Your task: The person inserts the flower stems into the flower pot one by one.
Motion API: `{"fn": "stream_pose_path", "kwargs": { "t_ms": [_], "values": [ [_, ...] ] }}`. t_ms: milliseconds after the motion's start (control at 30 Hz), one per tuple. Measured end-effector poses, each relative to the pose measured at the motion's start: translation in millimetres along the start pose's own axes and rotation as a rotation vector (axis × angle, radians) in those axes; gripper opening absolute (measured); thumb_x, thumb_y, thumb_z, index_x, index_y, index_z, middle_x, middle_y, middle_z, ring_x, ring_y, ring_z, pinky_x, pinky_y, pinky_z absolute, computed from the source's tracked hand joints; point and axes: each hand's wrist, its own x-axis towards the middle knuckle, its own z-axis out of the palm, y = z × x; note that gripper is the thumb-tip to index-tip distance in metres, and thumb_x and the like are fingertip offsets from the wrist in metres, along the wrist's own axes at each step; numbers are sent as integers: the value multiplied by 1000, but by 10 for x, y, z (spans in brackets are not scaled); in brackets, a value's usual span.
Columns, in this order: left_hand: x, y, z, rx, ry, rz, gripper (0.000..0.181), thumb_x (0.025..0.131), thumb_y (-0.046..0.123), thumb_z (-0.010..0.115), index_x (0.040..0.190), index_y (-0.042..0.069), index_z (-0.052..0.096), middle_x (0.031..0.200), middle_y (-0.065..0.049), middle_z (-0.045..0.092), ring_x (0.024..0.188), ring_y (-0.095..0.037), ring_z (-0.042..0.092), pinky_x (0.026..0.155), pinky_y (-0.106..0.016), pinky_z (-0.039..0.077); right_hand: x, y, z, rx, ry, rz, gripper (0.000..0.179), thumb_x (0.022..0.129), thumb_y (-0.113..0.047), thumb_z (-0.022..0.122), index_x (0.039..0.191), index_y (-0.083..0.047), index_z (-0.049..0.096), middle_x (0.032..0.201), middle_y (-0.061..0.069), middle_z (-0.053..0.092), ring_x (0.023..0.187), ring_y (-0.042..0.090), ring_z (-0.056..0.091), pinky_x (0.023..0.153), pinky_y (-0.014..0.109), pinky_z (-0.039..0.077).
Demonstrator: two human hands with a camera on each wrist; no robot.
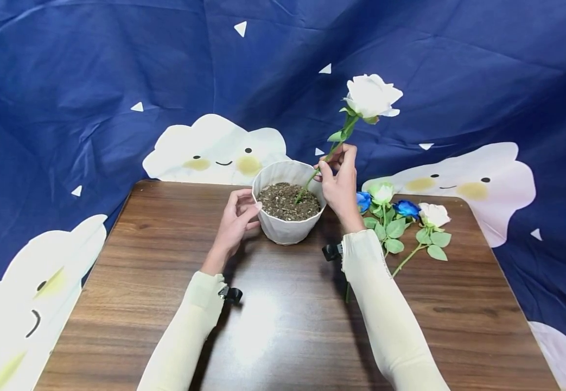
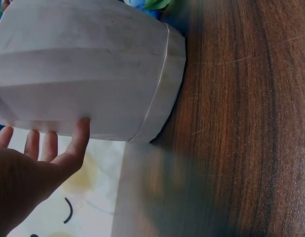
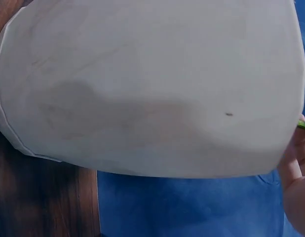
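A white rose [image 1: 373, 96] with a long green stem leans up to the right, its lower end in the soil [image 1: 287, 202] inside a white flowerpot [image 1: 287, 231]. Above the pot's right rim, my right hand [image 1: 342, 182] pinches the stem between thumb and fingers. My left hand [image 1: 235, 221] rests against the pot's left side, thumb and fingertips touching the outer wall. Seen from the left wrist, the thumb [image 2: 79, 140] presses on the pot wall [image 2: 78, 64]. From the right wrist, the pot wall [image 3: 157, 89] hides most of the stem.
Several more roses lie right of the pot: a blue rose [image 1: 406, 208], a white rose [image 1: 434, 215], a pale green one [image 1: 382, 192] and another blue one partly behind the right hand. The brown wooden table [image 1: 156, 260] ends at a blue cloth backdrop [image 1: 175, 65] with clouds.
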Motion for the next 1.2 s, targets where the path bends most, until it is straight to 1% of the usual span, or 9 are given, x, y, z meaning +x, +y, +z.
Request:
{"fn": "stream_pose_path", "kwargs": {
  "t_ms": [133,333,467,567,667,867,1000,1067,1200],
  "values": [
    [-7,6,5,-13,1,4,47,97,5,60,140,2,40,129,-18,47,99,-14,58,97,-69,46,-1,12,27,-17,-10,-6,24,99,8,52,115,-2,38,98,15,61,91,44,65,69,44,62],
    [-10,6,8,1,8,9,47,97,5,61,139,2,41,129,-19,48,98,-13,58,95,-67,49,15,-11,52,-24,-32,1,22,99,6,55,113,-2,41,99,18,59,90,39,66,69,46,62],
    [-7,2,10,2,1,4,47,97,5,61,140,2,40,130,-19,48,99,-13,59,97,-68,47,39,-13,50,18,-47,44,17,98,5,58,107,-2,45,98,14,60,87,30,67,68,40,63],
    [-7,4,9,6,7,4,47,97,6,61,139,2,41,129,-17,48,99,-13,59,97,-68,47,53,-7,44,76,-94,100,14,98,4,59,103,0,46,96,10,60,86,23,67,69,37,63],
    [-6,0,10,5,9,5,46,97,6,61,139,3,41,128,-15,49,99,-13,58,96,-67,48,56,-3,35,122,-142,146,12,99,3,58,101,1,46,95,11,59,85,22,67,71,38,62],
    [-4,-24,15,-5,11,1,46,97,5,61,139,3,42,129,-17,49,98,-13,59,96,-67,49,47,-12,45,153,-170,209,14,100,-1,60,108,6,52,99,20,65,87,19,69,75,41,62],
    [-6,-27,16,0,9,0,47,97,6,62,139,3,42,132,-21,48,99,-12,59,95,-64,50,42,-19,67,175,-167,250,19,99,-3,63,113,8,58,101,20,70,87,18,71,72,33,62],
    [-4,-26,15,3,9,1,47,97,7,62,140,3,42,132,-21,48,99,-13,59,94,-62,51,42,-29,84,172,-164,245,20,99,-2,64,114,9,60,100,18,72,87,19,72,70,28,62],
    [-1,-21,10,3,13,6,47,97,6,62,139,3,42,131,-19,49,100,-13,59,92,-60,53,44,-40,125,128,-174,175,18,99,2,61,112,14,60,101,26,71,87,25,73,67,25,61]
  ]
}}
